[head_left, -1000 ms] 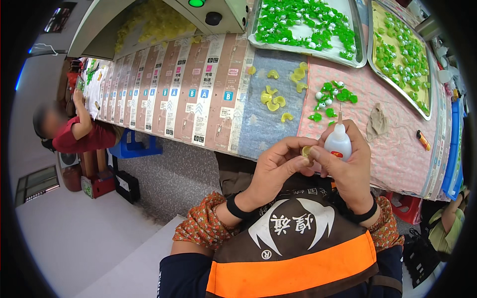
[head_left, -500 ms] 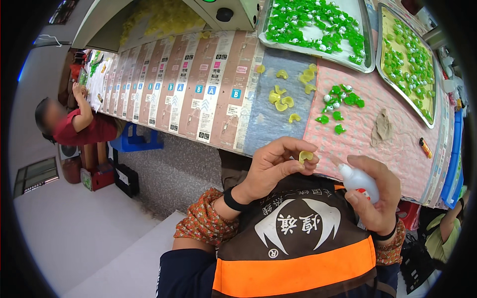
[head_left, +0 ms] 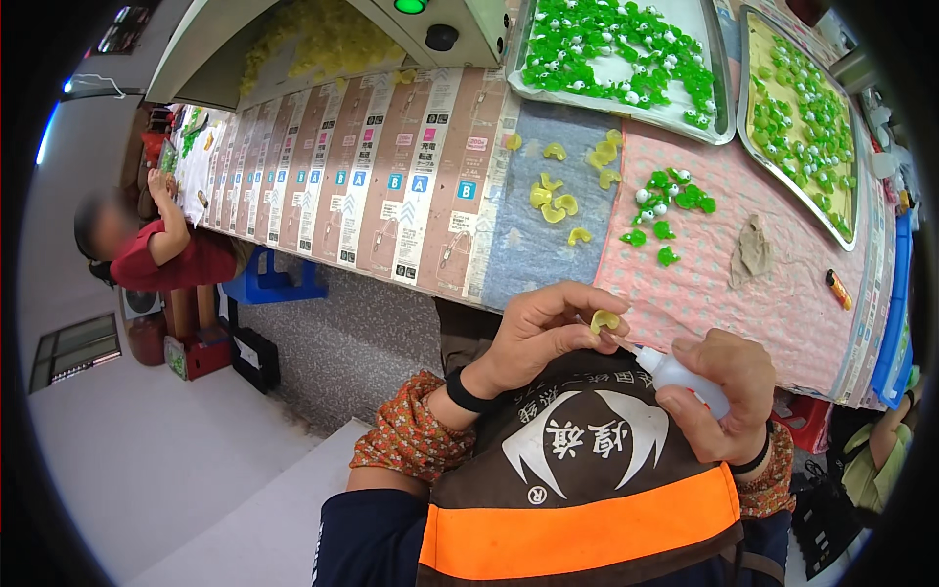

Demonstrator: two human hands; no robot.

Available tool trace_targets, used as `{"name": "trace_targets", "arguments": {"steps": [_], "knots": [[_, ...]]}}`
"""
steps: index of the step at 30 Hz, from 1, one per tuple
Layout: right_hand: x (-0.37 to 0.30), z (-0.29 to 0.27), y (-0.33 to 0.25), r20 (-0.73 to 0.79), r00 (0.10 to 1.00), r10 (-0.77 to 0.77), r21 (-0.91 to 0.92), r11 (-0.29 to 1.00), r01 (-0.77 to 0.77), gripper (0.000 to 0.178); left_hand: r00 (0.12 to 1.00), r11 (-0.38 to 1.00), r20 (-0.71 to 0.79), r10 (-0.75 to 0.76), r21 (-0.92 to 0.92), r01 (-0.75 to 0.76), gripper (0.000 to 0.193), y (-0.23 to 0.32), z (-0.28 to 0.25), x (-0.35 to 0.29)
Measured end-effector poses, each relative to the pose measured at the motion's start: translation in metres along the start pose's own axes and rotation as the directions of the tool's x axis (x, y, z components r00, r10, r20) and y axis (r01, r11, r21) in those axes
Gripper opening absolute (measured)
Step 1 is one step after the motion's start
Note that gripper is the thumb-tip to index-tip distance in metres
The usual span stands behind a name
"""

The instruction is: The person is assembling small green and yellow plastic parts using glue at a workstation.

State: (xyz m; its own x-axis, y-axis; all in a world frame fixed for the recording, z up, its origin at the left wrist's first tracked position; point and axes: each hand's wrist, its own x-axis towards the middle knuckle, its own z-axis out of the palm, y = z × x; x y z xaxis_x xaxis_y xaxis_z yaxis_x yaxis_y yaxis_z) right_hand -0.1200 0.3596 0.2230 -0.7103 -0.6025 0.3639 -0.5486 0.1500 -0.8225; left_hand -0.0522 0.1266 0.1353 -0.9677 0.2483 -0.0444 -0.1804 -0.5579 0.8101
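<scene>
Between the thumb and fingers of my left hand (head_left: 550, 328) is pinched a small curved yellow plastic piece (head_left: 604, 320). My right hand (head_left: 729, 396) grips a white squeeze bottle (head_left: 687, 382) with a narrow nozzle. The bottle lies tilted, its tip pointing left, close beside the yellow piece; whether they touch I cannot tell. Beyond my hands, several loose yellow pieces (head_left: 559, 204) are scattered on a blue cloth (head_left: 528, 249). Right of them, a small cluster of green pieces with white eye-like balls (head_left: 663, 196) rests on a pink cloth (head_left: 685, 279).
Two metal trays hold many green pieces: one tray (head_left: 626, 106) at the back, another tray (head_left: 797, 191) at the right. A crumpled beige rag (head_left: 751, 252) and an orange-black tube (head_left: 838, 290) lie on the pink cloth. A pale machine housing (head_left: 460, 39) stands back left. Another person (head_left: 161, 249) sits far left.
My right hand has brought the bottle left and slightly down, with its nozzle now near the yellow piece. My left hand has barely moved and still holds the piece.
</scene>
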Motion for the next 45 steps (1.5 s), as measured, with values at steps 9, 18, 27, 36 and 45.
{"name": "trace_targets", "arguments": {"steps": [9, 18, 27, 36, 45], "knots": [[-0.002, 0.003, 0.003, 0.03, 0.999, 0.01, 0.029, 1.0, -0.011, 0.03, 1.0, 1.0, 0.005, -0.013, -0.01, 0.013, 0.036, 0.001, 0.0, -0.001], [-0.005, 0.005, 0.005, 0.008, 1.0, 0.009, 0.007, 1.0, -0.009, 0.032, 0.996, 0.998, -0.048, -0.07, -0.009, 0.07, 0.035, 0.003, 0.005, -0.003], [-0.007, 0.005, 0.005, 0.019, 0.999, 0.041, 0.0, 0.999, -0.042, 0.033, 0.983, 0.991, -0.128, -0.129, -0.06, 0.122, 0.036, 0.001, 0.016, -0.004], [-0.013, -0.003, 0.004, -0.102, 0.991, 0.089, -0.012, 0.996, -0.091, 0.034, 0.924, 0.967, -0.295, -0.246, -0.144, 0.211, 0.035, 0.009, 0.03, -0.008], [-0.013, 0.004, 0.007, -0.046, 0.999, 0.026, -0.018, 0.999, -0.027, 0.035, 0.925, 0.99, -0.374, -0.063, 0.097, 0.107, 0.034, 0.009, 0.038, -0.008]]}}
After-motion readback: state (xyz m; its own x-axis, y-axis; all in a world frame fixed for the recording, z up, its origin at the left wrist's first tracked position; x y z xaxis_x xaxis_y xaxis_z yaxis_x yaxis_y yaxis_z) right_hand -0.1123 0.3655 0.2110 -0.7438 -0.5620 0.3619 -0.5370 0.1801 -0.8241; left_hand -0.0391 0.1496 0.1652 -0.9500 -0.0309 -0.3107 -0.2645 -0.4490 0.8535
